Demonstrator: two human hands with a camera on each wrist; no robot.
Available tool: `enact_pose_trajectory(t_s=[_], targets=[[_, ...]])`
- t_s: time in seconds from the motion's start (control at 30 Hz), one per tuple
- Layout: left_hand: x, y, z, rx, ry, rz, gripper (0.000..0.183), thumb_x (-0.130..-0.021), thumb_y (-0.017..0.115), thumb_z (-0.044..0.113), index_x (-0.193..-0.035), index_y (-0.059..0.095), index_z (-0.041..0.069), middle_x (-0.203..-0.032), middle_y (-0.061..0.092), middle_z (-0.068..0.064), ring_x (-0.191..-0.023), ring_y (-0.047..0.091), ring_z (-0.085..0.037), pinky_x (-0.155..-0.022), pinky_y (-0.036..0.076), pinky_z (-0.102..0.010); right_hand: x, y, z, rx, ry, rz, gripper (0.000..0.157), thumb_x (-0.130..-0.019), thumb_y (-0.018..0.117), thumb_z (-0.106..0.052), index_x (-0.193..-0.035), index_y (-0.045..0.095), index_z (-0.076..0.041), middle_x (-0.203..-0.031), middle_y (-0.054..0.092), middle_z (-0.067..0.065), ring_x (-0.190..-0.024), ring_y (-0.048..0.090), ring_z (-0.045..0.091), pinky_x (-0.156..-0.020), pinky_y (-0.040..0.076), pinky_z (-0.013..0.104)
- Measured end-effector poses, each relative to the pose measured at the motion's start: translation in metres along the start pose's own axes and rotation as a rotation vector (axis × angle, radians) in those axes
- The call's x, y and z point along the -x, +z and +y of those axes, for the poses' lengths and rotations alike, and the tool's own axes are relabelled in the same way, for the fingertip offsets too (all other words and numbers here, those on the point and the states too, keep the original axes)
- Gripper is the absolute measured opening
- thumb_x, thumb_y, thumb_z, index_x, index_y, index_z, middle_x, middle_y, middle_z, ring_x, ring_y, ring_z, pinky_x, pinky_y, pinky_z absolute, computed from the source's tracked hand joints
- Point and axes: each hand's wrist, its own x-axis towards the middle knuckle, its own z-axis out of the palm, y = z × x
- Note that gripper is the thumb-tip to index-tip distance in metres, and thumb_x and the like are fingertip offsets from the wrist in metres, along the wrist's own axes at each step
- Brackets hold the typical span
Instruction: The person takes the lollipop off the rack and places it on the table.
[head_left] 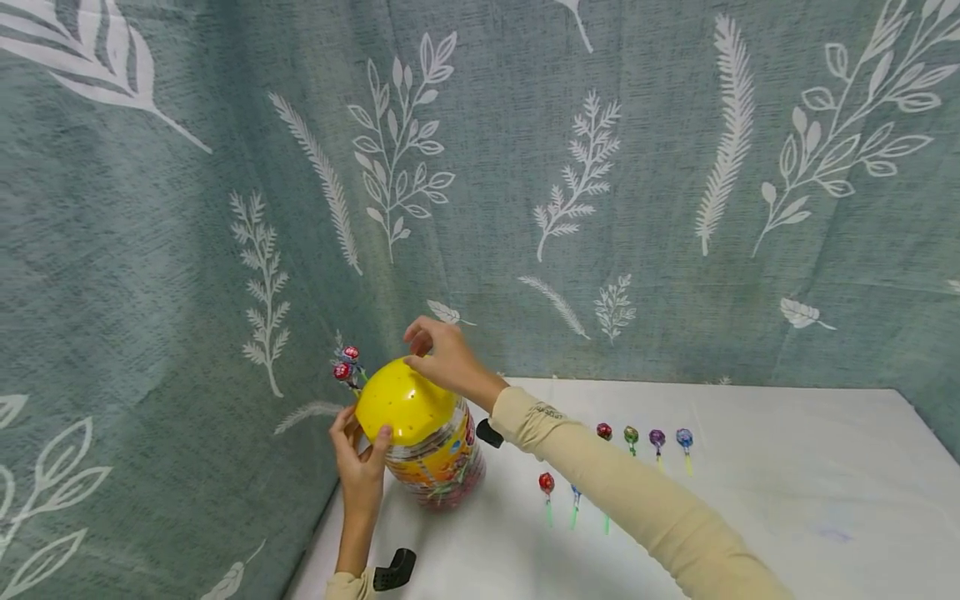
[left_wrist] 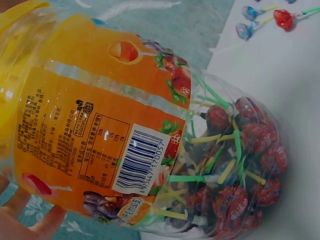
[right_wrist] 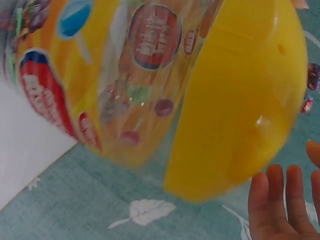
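Observation:
A clear plastic jar of lollipops [head_left: 442, 460] with an orange printed label and a domed yellow lid [head_left: 397, 402] stands on the white table. Wrapped lollipops [left_wrist: 232, 205] show through its lower part in the left wrist view. My left hand [head_left: 362, 467] holds the jar at the lid's near-left edge, thumb in front and fingers round the side. At the far right of the lid is my right hand [head_left: 450, 357], its fingers loosely bent. In the right wrist view its fingers [right_wrist: 295, 197] sit beside the dome and grip nothing.
Two rows of lollipops lie on the table to the right, among them a red one [head_left: 547, 483] and a blue one [head_left: 684, 437]. More red lollipops [head_left: 342, 372] stick up behind the jar. A patterned green curtain [head_left: 487, 167] hangs close behind and to the left.

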Motion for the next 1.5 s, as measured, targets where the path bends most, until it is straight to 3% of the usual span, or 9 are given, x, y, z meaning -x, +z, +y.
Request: enact_pose_trajectory(t_s=[0.17,0.3,0.5,0.67,0.73,0.97,1.13,1.37,1.5], targets=[[0.003,0.001,0.000,-0.011,0.023,0.014,0.064,-0.088,0.061,0.012,-0.142,0.028,0.007,-0.135,0.038,-0.010,-0.120,0.040,-0.023,-0.085,0.040,-0.021,-0.010,0.018,-0.002,0.050,-0.043,-0.030,0.019,-0.087,0.065,-0.007,-0.105,0.059,-0.007,-0.091,0.061,0.006,-0.082,0.055,0.014,-0.074,0.045,0.020],[0.002,0.002,0.000,0.006,0.007,0.007,0.064,-0.089,0.061,0.012,-0.143,0.027,0.006,-0.135,0.038,-0.006,-0.120,0.040,-0.021,-0.085,0.040,-0.020,-0.019,0.031,-0.007,0.094,-0.062,-0.050,0.024,-0.086,0.066,-0.008,-0.109,0.058,-0.006,-0.096,0.060,0.006,-0.087,0.057,0.018,-0.076,0.045,0.020],[0.001,0.001,0.003,0.010,0.005,0.005,0.062,-0.089,0.059,0.010,-0.143,0.028,0.008,-0.132,0.039,-0.004,-0.120,0.040,-0.021,-0.084,0.041,-0.020,-0.031,0.049,-0.017,0.113,-0.025,-0.169,0.041,-0.088,0.062,-0.003,-0.127,0.050,-0.005,-0.117,0.058,0.010,-0.104,0.057,0.020,-0.081,0.045,0.020],[0.002,0.004,0.004,0.010,0.011,0.004,0.062,-0.090,0.058,0.009,-0.143,0.027,0.007,-0.131,0.039,-0.006,-0.121,0.040,-0.021,-0.084,0.041,-0.019,-0.033,0.059,-0.022,0.117,-0.036,-0.234,0.044,-0.087,0.053,0.007,-0.129,0.048,-0.002,-0.103,0.062,0.009,-0.078,0.058,0.015,-0.063,0.043,0.016],[0.003,0.004,0.004,0.009,0.006,0.006,0.062,-0.090,0.058,0.009,-0.143,0.027,0.008,-0.131,0.039,-0.007,-0.121,0.040,-0.020,-0.084,0.041,-0.019,-0.033,0.062,-0.023,0.116,-0.044,-0.226,0.040,-0.087,0.053,0.007,-0.126,0.050,-0.001,-0.096,0.062,0.008,-0.069,0.054,0.012,-0.058,0.041,0.016],[0.002,0.003,0.005,-0.003,-0.009,0.007,0.062,-0.090,0.058,0.010,-0.144,0.027,0.010,-0.133,0.037,-0.008,-0.123,0.038,-0.021,-0.085,0.041,-0.020,-0.034,0.070,-0.022,0.035,-0.021,-0.138,0.033,-0.086,0.055,0.009,-0.118,0.053,-0.002,-0.087,0.059,0.003,-0.065,0.054,0.008,-0.055,0.043,0.014],[0.004,0.005,0.005,0.012,-0.030,-0.004,0.062,-0.091,0.058,0.012,-0.144,0.026,0.010,-0.135,0.036,-0.006,-0.124,0.038,-0.021,-0.086,0.040,-0.020,-0.033,0.069,-0.018,-0.013,-0.087,-0.049,0.036,-0.090,0.049,0.009,-0.122,0.046,-0.006,-0.077,0.057,0.004,-0.059,0.051,0.009,-0.052,0.040,0.015],[0.006,0.004,0.003,0.009,-0.050,-0.002,0.061,-0.090,0.059,0.014,-0.143,0.027,0.011,-0.134,0.037,-0.004,-0.122,0.040,-0.018,-0.087,0.040,-0.023,-0.034,0.058,-0.020,-0.073,-0.165,0.066,0.028,-0.091,0.051,0.008,-0.116,0.048,-0.002,-0.087,0.061,0.007,-0.073,0.060,0.011,-0.064,0.044,0.013],[0.003,0.002,0.004,-0.007,-0.037,0.002,0.062,-0.090,0.059,0.015,-0.143,0.027,0.012,-0.134,0.038,-0.001,-0.120,0.040,-0.017,-0.086,0.039,-0.021,-0.034,0.045,-0.023,-0.066,-0.184,0.110,0.027,-0.090,0.054,0.006,-0.115,0.049,-0.003,-0.088,0.060,0.006,-0.071,0.058,0.009,-0.065,0.044,0.013]])
